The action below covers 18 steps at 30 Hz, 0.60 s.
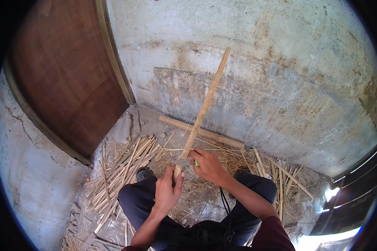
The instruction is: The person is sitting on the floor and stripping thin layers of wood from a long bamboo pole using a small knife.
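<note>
A long strip of split bamboo (207,103) slants up and away from me, its near end between my knees. My left hand (167,190) is closed round that near end, thumb on the right side and fingers on the left. In my right hand (208,166) is a knife (182,162) with a flat grey blade and a bit of bright green at the handle. The blade lies across the bamboo strip just beyond my left fingers, seemingly touching it. Most of the knife's handle is hidden by my right fingers.
A heap of thin bamboo strips (127,167) covers the floor at left, with more strips (282,184) at right. A thick bamboo pole (201,132) lies along the foot of the stained wall (272,88). A brown door (65,62) stands at far left. Shavings (197,182) litter the floor.
</note>
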Each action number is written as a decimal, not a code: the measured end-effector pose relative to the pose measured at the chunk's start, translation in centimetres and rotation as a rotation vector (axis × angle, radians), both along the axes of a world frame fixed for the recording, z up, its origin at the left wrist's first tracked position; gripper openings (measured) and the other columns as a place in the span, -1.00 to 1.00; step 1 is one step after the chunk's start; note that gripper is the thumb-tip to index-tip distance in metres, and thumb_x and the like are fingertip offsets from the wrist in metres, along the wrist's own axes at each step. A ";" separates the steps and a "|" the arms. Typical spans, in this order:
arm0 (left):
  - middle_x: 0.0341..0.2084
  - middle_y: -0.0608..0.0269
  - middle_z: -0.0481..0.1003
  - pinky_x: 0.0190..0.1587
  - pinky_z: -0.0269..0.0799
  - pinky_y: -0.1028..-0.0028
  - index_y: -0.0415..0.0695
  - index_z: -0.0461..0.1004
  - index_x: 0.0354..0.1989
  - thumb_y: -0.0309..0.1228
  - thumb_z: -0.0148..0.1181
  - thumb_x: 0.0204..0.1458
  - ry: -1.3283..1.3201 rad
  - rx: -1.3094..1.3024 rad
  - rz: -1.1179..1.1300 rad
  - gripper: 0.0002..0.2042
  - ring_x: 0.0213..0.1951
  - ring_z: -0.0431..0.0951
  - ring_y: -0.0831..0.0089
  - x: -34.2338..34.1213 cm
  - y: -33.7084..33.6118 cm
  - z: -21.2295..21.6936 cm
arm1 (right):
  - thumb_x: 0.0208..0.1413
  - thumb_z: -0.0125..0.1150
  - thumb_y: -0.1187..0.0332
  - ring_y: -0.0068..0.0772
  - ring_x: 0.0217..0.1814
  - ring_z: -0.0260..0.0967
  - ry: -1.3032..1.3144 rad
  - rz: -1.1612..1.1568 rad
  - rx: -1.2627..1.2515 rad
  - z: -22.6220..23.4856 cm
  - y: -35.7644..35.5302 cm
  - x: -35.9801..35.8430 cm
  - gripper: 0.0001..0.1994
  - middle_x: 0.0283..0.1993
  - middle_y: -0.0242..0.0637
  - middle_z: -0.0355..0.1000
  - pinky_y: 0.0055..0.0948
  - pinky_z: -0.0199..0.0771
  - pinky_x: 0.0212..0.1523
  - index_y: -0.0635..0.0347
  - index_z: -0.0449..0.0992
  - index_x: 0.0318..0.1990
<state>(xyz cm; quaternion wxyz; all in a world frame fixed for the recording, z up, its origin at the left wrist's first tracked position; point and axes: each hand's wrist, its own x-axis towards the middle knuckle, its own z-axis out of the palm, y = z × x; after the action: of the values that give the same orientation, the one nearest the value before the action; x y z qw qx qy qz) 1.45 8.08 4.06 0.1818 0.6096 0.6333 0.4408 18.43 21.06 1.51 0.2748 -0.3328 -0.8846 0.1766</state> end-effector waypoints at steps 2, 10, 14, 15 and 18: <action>-0.45 -0.17 0.62 -0.41 0.51 0.13 -0.28 0.46 0.00 -0.41 0.29 0.33 -0.011 -0.009 -0.003 -0.78 -0.48 0.66 -0.11 0.3 0.0 0.1 | 0.17 0.25 0.46 0.10 -0.22 0.57 0.048 -0.018 0.062 -0.2 0.1 0.0 -0.76 -0.13 -0.10 0.52 -0.01 0.55 -0.28 0.21 0.59 0.00; -0.51 -0.16 0.56 -0.47 0.41 0.09 -0.29 0.43 -0.03 -0.43 0.29 0.33 -0.036 -0.032 -0.016 -0.78 -0.55 0.59 -0.11 0.7 0.1 -0.2 | -0.06 0.22 0.52 0.07 -0.29 0.57 0.183 0.050 0.105 -1.1 0.3 -0.1 -0.71 -0.20 -0.16 0.56 -0.01 0.52 -0.33 0.19 0.59 -0.11; -0.53 -0.20 0.54 -0.45 0.40 0.02 -0.31 0.42 -0.01 -0.42 0.25 0.35 -0.072 0.020 -0.037 -0.78 -0.52 0.58 -0.21 1.5 0.4 0.1 | -0.01 0.27 0.48 0.03 -0.36 0.59 0.148 0.039 0.140 -1.6 0.1 -0.2 -0.80 -0.37 -0.22 0.58 -0.04 0.56 -0.38 0.14 0.60 -0.18; -0.53 -0.22 0.55 -0.44 0.41 0.00 -0.32 0.42 0.00 -0.42 0.24 0.36 -0.087 0.033 -0.052 -0.78 -0.51 0.59 -0.25 1.6 0.5 0.2 | -0.01 0.27 0.48 0.03 -0.36 0.59 0.148 0.037 0.140 -1.6 0.1 -0.2 -0.80 -0.37 -0.22 0.58 -0.04 0.56 -0.38 0.14 0.60 -0.18; -0.51 -0.27 0.56 -0.43 0.41 -0.04 -0.32 0.42 0.01 -0.41 0.20 0.38 -0.038 0.026 -0.037 -0.78 -0.48 0.60 -0.28 1.5 0.4 -0.8 | 0.00 0.28 0.46 0.03 -0.36 0.60 0.162 0.024 0.144 -1.6 0.0 -0.3 -0.86 -0.36 -0.17 0.59 -0.04 0.55 -0.39 0.16 0.59 -0.24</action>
<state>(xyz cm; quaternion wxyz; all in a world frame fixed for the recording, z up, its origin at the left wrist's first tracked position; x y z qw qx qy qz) 2.90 8.43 3.25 0.1938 0.6150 0.6125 0.4572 18.10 21.09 -0.06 0.3666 -0.2861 -0.8738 0.1423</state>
